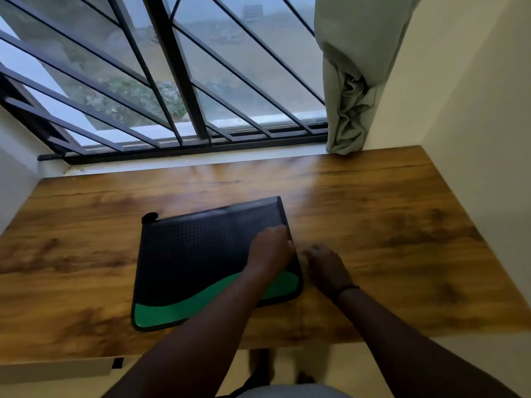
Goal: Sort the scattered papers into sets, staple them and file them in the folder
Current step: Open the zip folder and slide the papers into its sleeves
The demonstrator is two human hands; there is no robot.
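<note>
A black folder (201,248) with a green wavy band along its near edge lies shut and flat on the wooden desk (388,225). My left hand (270,249) lies on the folder's right side, its fingers curled over the right edge. My right hand (326,267) is on the desk just right of that edge, back up and fingers curled under. Motion blur hides whether it holds anything. No loose papers or stapler are in view.
A barred window (172,81) runs along the back of the desk, and a bunched grey-green curtain (347,81) hangs at its right end. Cream walls close the desk in on the left and right. Below the front edge is the floor.
</note>
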